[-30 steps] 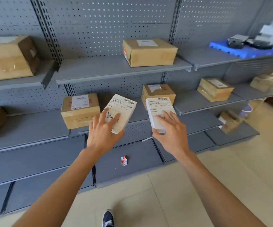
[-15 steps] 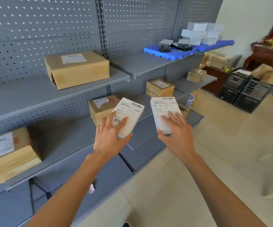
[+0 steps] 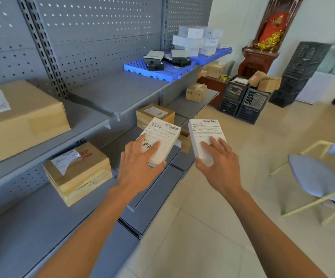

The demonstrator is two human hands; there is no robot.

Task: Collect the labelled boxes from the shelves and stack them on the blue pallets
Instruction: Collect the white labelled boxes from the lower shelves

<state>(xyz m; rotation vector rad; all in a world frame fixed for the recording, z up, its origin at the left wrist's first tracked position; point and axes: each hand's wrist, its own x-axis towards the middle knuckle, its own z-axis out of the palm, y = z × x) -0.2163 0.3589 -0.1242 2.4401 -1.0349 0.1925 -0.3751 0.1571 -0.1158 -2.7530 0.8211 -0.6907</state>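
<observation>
My left hand [image 3: 138,167] grips a small white labelled box [image 3: 162,135] from its near end, fingers on top and thumb underneath. My right hand [image 3: 218,161] holds a second white labelled box [image 3: 204,131] the same way. Both boxes hang in front of me over the lower shelves. Far ahead on the upper shelf lies a blue pallet [image 3: 162,74] with dark boxes and a stack of white boxes [image 3: 194,40] on it. Brown labelled cartons remain on the grey shelves: a large one [image 3: 22,119] at left, one [image 3: 78,171] below it, another [image 3: 154,114] behind my left hand.
The grey shelving [image 3: 122,97] runs along my left. A chair with a blue seat [image 3: 311,175] stands on the tiled floor at right. Black crates [image 3: 243,99] holding cartons and a dark wooden cabinet [image 3: 257,61] stand at the far end.
The view has swung to the right along the shelving, bringing the blue pallet and far room closer. Both hands keep holding their white boxes in the same grip.
</observation>
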